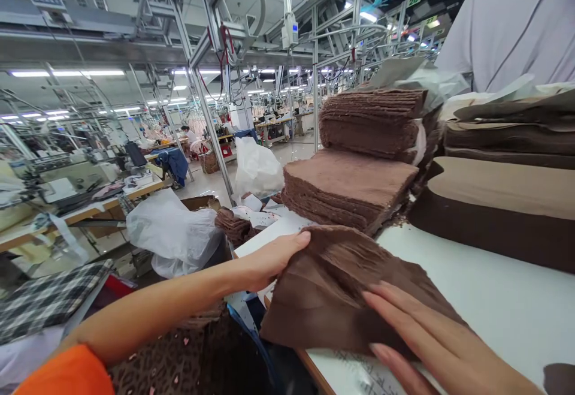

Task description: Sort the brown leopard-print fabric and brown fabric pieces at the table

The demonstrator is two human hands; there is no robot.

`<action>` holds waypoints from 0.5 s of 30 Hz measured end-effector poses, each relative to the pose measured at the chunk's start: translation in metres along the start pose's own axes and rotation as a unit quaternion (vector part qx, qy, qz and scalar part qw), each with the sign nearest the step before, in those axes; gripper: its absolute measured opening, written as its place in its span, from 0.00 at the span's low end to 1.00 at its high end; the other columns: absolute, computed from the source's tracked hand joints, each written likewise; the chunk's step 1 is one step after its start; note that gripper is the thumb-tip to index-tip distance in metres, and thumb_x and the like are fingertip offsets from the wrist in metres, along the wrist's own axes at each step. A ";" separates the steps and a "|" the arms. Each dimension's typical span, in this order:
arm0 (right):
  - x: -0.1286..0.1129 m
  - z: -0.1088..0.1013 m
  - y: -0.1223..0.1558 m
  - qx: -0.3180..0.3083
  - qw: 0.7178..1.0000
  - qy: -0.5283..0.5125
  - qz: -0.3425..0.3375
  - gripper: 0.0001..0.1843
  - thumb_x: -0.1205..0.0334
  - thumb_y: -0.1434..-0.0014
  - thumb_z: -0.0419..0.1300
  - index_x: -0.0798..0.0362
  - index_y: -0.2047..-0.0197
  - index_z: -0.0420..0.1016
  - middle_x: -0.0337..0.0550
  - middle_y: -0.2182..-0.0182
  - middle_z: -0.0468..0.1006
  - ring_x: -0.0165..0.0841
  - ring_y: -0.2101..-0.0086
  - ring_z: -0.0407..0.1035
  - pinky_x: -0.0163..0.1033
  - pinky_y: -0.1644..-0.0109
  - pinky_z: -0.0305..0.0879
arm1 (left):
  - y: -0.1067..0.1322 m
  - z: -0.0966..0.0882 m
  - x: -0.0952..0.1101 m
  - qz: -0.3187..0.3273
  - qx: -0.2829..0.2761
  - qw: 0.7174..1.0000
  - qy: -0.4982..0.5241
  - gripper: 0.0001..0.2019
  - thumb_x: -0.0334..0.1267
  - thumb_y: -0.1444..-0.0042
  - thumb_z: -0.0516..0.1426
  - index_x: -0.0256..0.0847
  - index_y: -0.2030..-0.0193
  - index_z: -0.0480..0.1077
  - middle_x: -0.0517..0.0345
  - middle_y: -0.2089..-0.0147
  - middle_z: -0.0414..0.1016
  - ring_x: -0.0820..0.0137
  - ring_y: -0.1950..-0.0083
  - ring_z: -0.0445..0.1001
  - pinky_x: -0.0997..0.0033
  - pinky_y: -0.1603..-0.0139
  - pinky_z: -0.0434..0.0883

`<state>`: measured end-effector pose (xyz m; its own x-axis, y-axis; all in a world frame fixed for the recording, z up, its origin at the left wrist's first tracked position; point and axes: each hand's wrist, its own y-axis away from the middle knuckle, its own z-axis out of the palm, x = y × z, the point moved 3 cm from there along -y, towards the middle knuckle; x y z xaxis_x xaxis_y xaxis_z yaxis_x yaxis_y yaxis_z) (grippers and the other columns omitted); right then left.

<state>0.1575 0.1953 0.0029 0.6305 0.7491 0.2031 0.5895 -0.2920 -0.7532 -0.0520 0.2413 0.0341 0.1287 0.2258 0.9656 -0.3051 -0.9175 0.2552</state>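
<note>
A person stands at a white table working on a thick wad of brown cloth pieces, which lies at the table's near corner between the two hands and droops slightly over the edge. The left hand, coming out of an orange sleeve, is curled around the wad's left edge and has hold of it there. The right hand lies open and flat on the right part of the wad, its fingers close together and pressing down rather than gripping.

Just beyond the wad, a wide stack of brown pieces sits on the table, with a second stack behind and above it. Further right, a pile of dark brown and tan cloth rests on the same table. Past the left hand is a small bundle of brown pieces with white paper slips around it.

A white plastic bag slumps below the table's far side, and another stands behind it. Leopard-print cloth lies under the left forearm, and plaid cloth lies further left. A co-worker in a white shirt stands at the upper right. Sewing machines line the room beneath metal frames.
</note>
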 end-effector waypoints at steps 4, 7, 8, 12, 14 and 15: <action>-0.018 0.022 -0.010 -0.055 0.998 0.017 -0.026 0.27 0.49 0.34 0.46 0.63 0.45 0.67 0.55 0.46 0.65 0.46 0.50 0.65 0.47 0.57 0.70 | -0.002 -0.006 -0.009 0.022 -0.004 0.998 -0.061 0.26 0.52 0.44 0.53 0.34 0.47 0.67 0.45 0.49 0.74 0.60 0.49 0.72 0.54 0.44 0.66; -0.021 0.032 0.003 -0.067 0.998 0.004 -0.003 0.29 0.44 0.36 0.47 0.58 0.45 0.68 0.53 0.47 0.66 0.47 0.50 0.64 0.49 0.54 0.68 | -0.001 -0.010 -0.013 0.068 0.012 0.988 -0.138 0.25 0.40 0.55 0.63 0.33 0.49 0.68 0.47 0.47 0.72 0.58 0.44 0.68 0.57 0.40 0.61; -0.020 0.034 0.006 -0.077 0.997 -0.001 0.005 0.28 0.44 0.37 0.47 0.56 0.44 0.68 0.51 0.46 0.66 0.47 0.49 0.63 0.49 0.53 0.67 | -0.001 -0.011 -0.014 0.080 0.024 0.983 -0.162 0.25 0.36 0.56 0.63 0.33 0.49 0.68 0.48 0.46 0.71 0.57 0.43 0.67 0.57 0.38 0.59; -0.010 0.031 0.016 -0.116 0.989 -0.021 0.095 0.29 0.43 0.37 0.44 0.51 0.41 0.65 0.49 0.47 0.67 0.48 0.47 0.61 0.51 0.50 0.65 | -0.001 -0.014 -0.015 0.097 0.060 0.968 -0.224 0.25 0.32 0.54 0.61 0.33 0.47 0.66 0.48 0.46 0.71 0.57 0.44 0.67 0.57 0.40 0.61; -0.001 0.027 0.023 -0.124 0.979 -0.032 0.158 0.30 0.43 0.38 0.44 0.51 0.41 0.65 0.49 0.48 0.68 0.49 0.48 0.61 0.51 0.51 0.66 | -0.001 -0.014 -0.016 0.100 0.064 0.964 -0.237 0.25 0.33 0.54 0.61 0.34 0.47 0.66 0.49 0.47 0.71 0.58 0.45 0.68 0.59 0.42 0.63; 0.003 0.025 0.028 -0.123 0.975 -0.032 0.181 0.30 0.42 0.39 0.44 0.51 0.42 0.65 0.49 0.49 0.69 0.49 0.48 0.61 0.52 0.52 0.66 | -0.001 -0.014 -0.017 0.103 0.062 0.963 -0.241 0.25 0.34 0.54 0.60 0.34 0.47 0.66 0.50 0.47 0.71 0.59 0.46 0.68 0.59 0.43 0.63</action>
<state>0.1632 0.2044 -0.0330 0.7911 0.6045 -0.0939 0.4432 -0.6721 -0.5932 -0.0674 0.2432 0.0181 0.5093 -0.1158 0.8527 -0.2593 -0.9655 0.0238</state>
